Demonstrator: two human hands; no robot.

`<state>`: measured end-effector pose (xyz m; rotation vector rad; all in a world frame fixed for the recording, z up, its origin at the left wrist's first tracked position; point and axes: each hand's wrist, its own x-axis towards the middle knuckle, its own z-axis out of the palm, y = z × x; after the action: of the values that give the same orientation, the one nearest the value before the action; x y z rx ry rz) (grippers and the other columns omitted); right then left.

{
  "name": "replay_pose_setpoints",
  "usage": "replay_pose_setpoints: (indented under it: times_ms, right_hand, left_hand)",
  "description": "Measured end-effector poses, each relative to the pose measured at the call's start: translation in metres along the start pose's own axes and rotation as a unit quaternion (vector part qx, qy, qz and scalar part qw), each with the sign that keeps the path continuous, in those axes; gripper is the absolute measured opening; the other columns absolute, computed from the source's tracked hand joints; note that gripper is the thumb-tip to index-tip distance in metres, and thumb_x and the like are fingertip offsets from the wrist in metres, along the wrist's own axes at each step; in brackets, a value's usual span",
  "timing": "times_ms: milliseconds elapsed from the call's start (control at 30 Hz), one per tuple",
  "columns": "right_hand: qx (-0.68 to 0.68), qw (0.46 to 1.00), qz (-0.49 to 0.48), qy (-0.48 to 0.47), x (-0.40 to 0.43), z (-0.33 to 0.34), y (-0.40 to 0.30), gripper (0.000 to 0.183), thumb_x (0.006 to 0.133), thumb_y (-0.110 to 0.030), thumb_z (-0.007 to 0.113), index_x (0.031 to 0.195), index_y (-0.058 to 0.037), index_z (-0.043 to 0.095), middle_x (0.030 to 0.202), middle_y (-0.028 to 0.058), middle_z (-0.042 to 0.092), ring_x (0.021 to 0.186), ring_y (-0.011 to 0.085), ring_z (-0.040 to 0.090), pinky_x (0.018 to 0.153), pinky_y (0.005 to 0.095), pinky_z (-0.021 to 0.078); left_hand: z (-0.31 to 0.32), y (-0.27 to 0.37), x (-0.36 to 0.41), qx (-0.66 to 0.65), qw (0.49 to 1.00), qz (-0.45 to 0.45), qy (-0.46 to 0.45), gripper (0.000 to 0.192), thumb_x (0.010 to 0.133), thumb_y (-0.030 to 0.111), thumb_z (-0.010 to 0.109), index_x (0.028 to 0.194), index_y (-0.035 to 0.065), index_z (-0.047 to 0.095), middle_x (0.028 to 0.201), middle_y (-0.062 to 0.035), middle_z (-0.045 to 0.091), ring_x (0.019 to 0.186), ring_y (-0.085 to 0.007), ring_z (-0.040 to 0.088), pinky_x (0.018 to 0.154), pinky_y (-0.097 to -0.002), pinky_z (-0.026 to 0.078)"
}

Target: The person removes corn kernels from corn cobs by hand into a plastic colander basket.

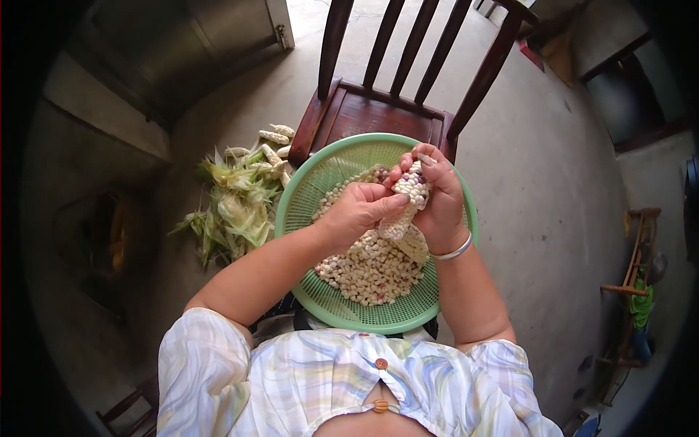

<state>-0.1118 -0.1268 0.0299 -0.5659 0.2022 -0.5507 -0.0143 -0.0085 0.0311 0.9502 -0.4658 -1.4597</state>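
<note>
Both hands hold one ear of corn (414, 185) over a green plastic colander basket (377, 326). The ear carries white kernels with some purple ones; its lower part is a stripped cob. My left hand (357, 216) lies with its thumb against the kernels at the middle of the ear. My right hand (443, 202), with a silver bangle at its wrist, is wrapped around the upper part from the right. Loose kernels (377, 273) are heaped in the basket. More corn ears lie in it, partly hidden behind the hands.
The basket rests partly on a dark red wooden chair (382, 114). On the floor to the left lie a pile of green corn husks (235, 213) and several bare cobs (273, 154). A wooden stool or rack (636, 284) with a green cloth stands at the far right.
</note>
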Motion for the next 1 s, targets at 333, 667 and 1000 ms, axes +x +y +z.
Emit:
replay_pose_setpoints:
  times_ms: [333,667,1000]
  right_hand:
    - [-0.026,0.999,0.001,0.036,-0.001,-0.004,-0.002,0.016,0.081,-0.007,0.048,0.096,-0.0031,0.049,0.081,0.0113,0.055,0.074,0.0245,0.060,0.070,0.0360,0.0522]
    - [-0.013,0.999,-0.011,0.050,-0.004,-0.002,-0.008,0.016,0.080,-0.004,0.046,0.096,-0.0025,0.048,0.081,0.0119,0.056,0.071,0.0242,0.060,0.068,0.0356,0.0527]
    - [-0.067,0.997,-0.021,0.032,-0.003,0.003,0.001,0.014,0.084,-0.007,0.052,0.096,-0.0026,0.047,0.081,0.0103,0.055,0.073,0.0215,0.060,0.067,0.0317,0.0521]
  left_hand:
    - [-0.001,-0.002,0.000,0.138,0.988,0.058,-0.039,0.026,0.091,0.023,0.052,0.089,-0.0006,0.062,0.072,0.0020,0.056,0.065,-0.0047,0.049,0.057,-0.0206,0.040]
    - [-0.009,-0.007,0.003,0.134,0.990,0.034,-0.023,0.028,0.088,0.019,0.049,0.102,-0.0029,0.059,0.090,-0.0005,0.060,0.082,-0.0072,0.052,0.074,-0.0213,0.042]
    - [0.001,-0.007,0.001,0.138,0.990,0.028,-0.017,0.029,0.089,0.026,0.058,0.094,-0.0020,0.063,0.082,0.0005,0.060,0.075,-0.0050,0.052,0.066,-0.0202,0.043]
